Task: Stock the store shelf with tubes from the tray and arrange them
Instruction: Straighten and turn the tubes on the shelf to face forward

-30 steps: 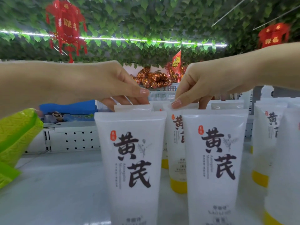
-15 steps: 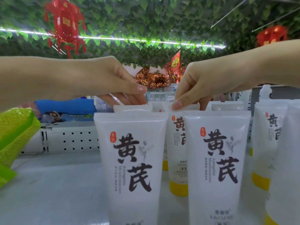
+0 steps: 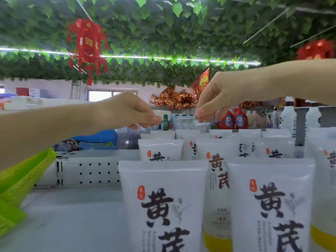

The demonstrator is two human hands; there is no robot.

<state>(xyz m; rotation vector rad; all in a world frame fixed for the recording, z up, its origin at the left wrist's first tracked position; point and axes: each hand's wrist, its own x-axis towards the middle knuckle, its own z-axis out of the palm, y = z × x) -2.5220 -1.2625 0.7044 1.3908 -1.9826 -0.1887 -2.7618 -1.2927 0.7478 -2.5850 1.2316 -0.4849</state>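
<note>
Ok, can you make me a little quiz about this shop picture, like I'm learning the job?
1. True or false: the white tubes lie flat on the shelf.
2. What colour is the bottom band on the tube behind the front pair? A yellow, B blue, C pink.
3. Fill in: the lantern hanging from the leafy ceiling is ___.
Key: 1 false, they stand upright. 2 A. 3 red.
</note>
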